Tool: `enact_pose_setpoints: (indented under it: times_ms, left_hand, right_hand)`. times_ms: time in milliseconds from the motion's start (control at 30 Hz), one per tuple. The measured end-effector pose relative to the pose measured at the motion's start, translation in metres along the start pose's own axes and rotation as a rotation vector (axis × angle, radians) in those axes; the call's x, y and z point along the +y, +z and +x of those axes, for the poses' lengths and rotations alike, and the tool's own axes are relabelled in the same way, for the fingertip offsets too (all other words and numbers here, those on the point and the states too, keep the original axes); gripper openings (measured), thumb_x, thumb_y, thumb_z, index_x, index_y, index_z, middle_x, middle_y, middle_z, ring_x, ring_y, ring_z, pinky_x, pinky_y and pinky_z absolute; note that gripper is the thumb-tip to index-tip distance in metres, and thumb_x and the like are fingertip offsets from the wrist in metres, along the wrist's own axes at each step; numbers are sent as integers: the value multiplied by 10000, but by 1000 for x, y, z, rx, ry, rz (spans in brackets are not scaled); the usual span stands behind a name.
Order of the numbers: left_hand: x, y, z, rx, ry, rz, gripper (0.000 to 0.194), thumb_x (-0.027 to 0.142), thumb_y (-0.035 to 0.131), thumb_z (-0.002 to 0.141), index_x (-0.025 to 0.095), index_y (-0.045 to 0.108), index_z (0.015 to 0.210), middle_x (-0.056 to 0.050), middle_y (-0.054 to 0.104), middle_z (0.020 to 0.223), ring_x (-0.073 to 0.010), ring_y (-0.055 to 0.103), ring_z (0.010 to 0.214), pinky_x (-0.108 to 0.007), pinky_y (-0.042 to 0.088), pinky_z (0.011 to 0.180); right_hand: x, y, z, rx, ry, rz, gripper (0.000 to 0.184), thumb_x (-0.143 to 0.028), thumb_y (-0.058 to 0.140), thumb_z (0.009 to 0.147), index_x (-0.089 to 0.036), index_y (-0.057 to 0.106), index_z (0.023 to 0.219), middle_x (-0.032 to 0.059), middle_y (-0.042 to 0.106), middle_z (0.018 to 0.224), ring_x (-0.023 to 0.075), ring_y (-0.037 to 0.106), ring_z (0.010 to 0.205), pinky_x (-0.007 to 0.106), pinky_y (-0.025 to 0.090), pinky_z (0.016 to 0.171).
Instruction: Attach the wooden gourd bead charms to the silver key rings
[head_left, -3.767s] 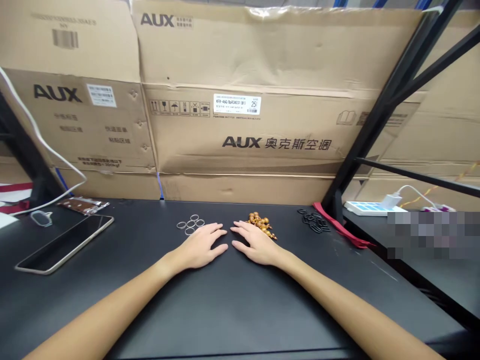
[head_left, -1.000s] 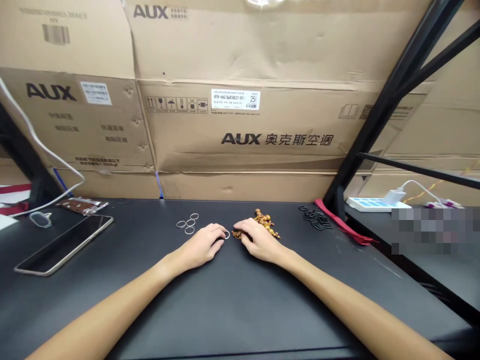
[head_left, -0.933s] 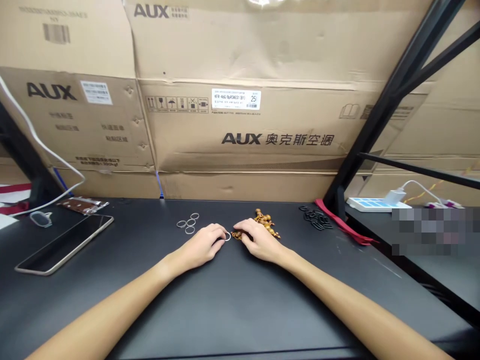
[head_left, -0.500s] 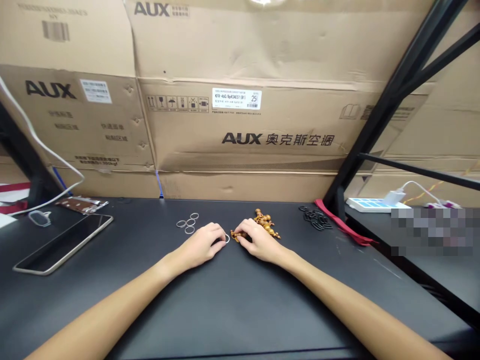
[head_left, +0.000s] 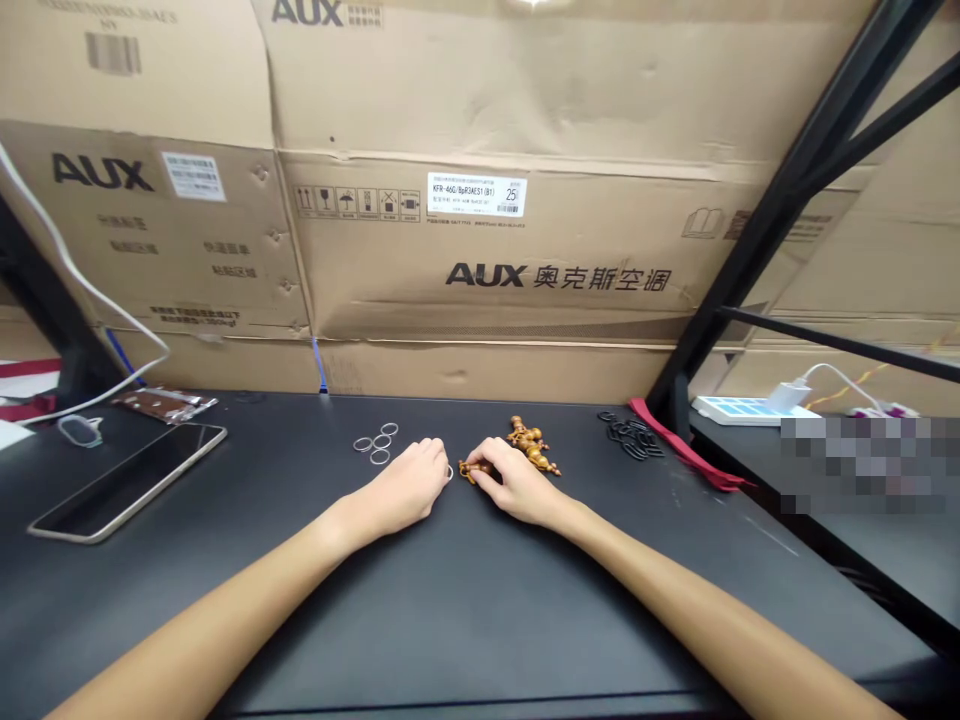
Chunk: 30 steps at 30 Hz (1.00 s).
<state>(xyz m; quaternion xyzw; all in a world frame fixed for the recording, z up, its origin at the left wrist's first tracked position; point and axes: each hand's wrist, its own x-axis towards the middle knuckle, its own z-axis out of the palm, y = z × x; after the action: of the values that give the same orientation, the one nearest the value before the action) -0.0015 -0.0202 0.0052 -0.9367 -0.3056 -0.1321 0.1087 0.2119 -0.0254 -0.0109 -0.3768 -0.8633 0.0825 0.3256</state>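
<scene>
On the black table [head_left: 480,610], my left hand [head_left: 405,487] rests with curled fingers on a thin silver ring [head_left: 448,473], which is partly hidden behind the fingertips. Just left of it lie several more silver rings [head_left: 377,441]. My right hand [head_left: 517,482] pinches a small gold gourd-shaped bead [head_left: 471,470] against the tabletop. The rest of the gold beads [head_left: 531,445] lie in a cluster just above that hand. Farther right is a heap of black rings [head_left: 628,437], which neither hand touches.
A smartphone [head_left: 127,482] and a foil packet [head_left: 165,404] lie at the left. A red strap [head_left: 679,450] crosses the table's right corner. Behind stand AUX cardboard boxes [head_left: 480,240], a black metal shelf frame [head_left: 780,220] and, at right, a white power strip [head_left: 739,407].
My left hand has slid slightly closer to me and now covers part of the ring. My right fingers have drawn the gold bead left, away from its cluster. The view has tilted slightly.
</scene>
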Motion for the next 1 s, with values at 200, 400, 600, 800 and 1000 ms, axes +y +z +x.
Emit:
enact_pose_setpoints:
  times_ms: [200,400,600,800,1000]
  left_hand:
    - [2,-3,0,7,-25,-11,266,190,308,965,122,553,889,-116,551,891,-235,522,820,-370,439,766]
    - [0,4,-2,46,0,-38,243,173,325,953,141,554,879,-106,550,862,-244,526,829,-385,435,792]
    - [1,1,-6,46,29,-37,205,125,352,926,132,557,918,-119,564,899,-257,530,875,-399,434,842]
    - [1,3,-3,122,-129,-387,203,185,345,948,164,542,902,-91,574,955,-208,555,892,-359,470,850]
    - [2,1,2,121,-320,-644,263,258,356,944,174,565,809,-50,611,890,-167,584,825,-304,474,795]
  right_hand:
    - [-1,0,0,8,-3,5,88,-172,487,897,-192,569,922,49,605,872,176,552,814,309,474,742]
    - [-1,1,0,10,-15,-6,91,-170,487,898,-191,569,929,48,604,880,173,551,821,307,473,756]
    - [-1,0,0,6,-14,-9,88,-173,490,898,-189,571,930,52,606,885,176,554,827,311,477,758]
    - [-2,0,0,21,-13,8,88,-181,490,900,-191,572,933,51,611,883,175,559,820,312,482,752]
    - [-6,-1,1,23,-15,45,84,-194,491,902,-194,572,923,45,604,861,171,557,803,303,479,735]
